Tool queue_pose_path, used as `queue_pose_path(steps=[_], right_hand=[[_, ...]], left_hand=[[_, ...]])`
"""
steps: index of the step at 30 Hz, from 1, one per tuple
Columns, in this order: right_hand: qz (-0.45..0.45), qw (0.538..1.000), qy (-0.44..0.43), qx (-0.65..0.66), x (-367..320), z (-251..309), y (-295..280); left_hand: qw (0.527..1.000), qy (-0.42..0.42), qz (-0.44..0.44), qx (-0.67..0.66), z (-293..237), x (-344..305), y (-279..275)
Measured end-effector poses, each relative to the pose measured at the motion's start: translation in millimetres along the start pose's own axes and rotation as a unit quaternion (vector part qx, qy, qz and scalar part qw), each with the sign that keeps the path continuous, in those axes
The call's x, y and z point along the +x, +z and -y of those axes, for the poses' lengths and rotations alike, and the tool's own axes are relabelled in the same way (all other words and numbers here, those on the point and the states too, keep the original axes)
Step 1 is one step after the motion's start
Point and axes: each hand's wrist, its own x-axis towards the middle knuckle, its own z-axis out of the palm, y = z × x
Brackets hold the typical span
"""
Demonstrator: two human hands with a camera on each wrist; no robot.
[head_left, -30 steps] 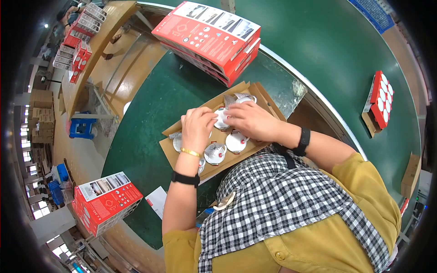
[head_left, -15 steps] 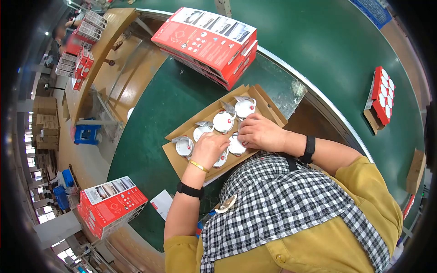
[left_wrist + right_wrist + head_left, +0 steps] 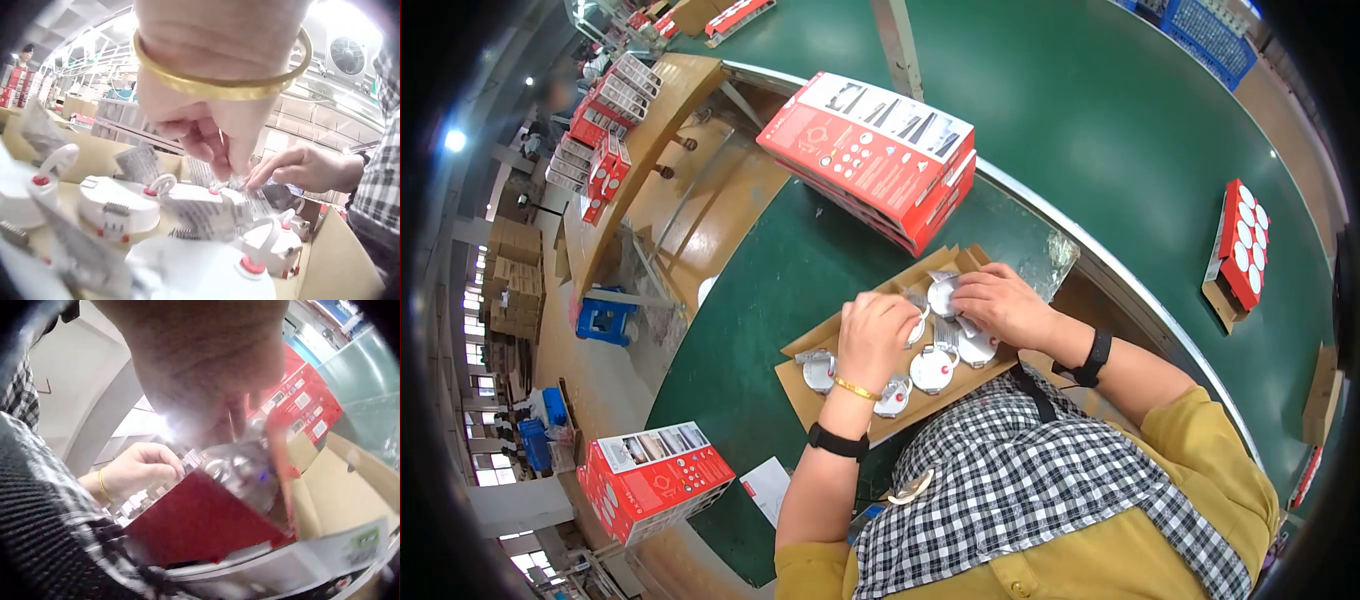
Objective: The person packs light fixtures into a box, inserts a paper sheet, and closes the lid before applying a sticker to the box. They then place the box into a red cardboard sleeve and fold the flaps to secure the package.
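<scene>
White round downlights [image 3: 931, 371], with red cable grommets, spring clips and printed labels, lie in rows in an open cardboard box [image 3: 801, 406]. My left hand [image 3: 874, 338] reaches over the middle of the box. Its fingertips and thumb come together at the cable [image 3: 217, 186] of a back-row downlight. My right hand [image 3: 1007, 304] is at the box's right end, fingers extended over the downlights there. In the left wrist view, its fingertips touch down beside a printed label [image 3: 253, 203]. The right wrist view shows a red box side [image 3: 194, 519] below that hand.
Stacked red printed cartons [image 3: 870, 150] stand just behind the box, on the green table [image 3: 730, 350]. Another red carton [image 3: 658, 480] is at the left edge, near a white paper [image 3: 767, 490]. A red box of white discs [image 3: 1238, 245] sits far right.
Both hands have moved from the front-row downlights towards the back row, the right hand to the far right one. The head view has shifted, so the box appears lower and further right.
</scene>
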Motion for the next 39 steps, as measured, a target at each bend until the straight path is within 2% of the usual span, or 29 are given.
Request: queue_pose_path(steps=[1,4,5,7,8,12,17,29,32,34,36,39], right_hand=[[0.003,1.000,0.002,-0.025,2,-4,-4],[-0.002,0.999,-0.010,-0.040,4,-7,1],[-0.002,0.999,-0.013,-0.050,5,-8,2],[0.008,0.999,-0.007,-0.046,4,-8,4],[0.009,0.999,-0.003,-0.045,3,-9,6],[-0.001,0.999,0.005,-0.047,1,-11,8],[-0.008,0.999,0.019,-0.036,-4,-15,12],[-0.022,0.999,0.021,-0.032,-5,-17,16],[0.004,0.999,0.024,-0.034,-6,-18,15],[-0.050,0.991,0.040,0.115,-8,-16,10],[-0.026,0.993,0.024,0.113,-11,-10,-6],[-0.004,0.995,0.004,0.103,-20,-8,-10]], left_hand=[[1.000,0.004,-0.004,0.001,2,13,5],[0.993,0.103,0.038,0.048,10,39,28],[0.993,0.105,0.036,0.049,11,43,34],[0.970,0.092,0.151,0.166,10,49,45],[0.978,0.089,0.130,0.139,12,49,47],[0.976,0.048,0.159,0.143,10,48,47],[0.989,0.045,0.124,0.065,18,43,53],[0.995,0.039,0.090,0.015,28,36,61],[0.995,0.035,0.089,0.013,26,36,59],[0.997,0.023,0.075,0.007,19,35,56],[1.000,0.015,0.017,0.000,4,37,47],[0.997,0.024,0.056,-0.041,-15,30,34]])
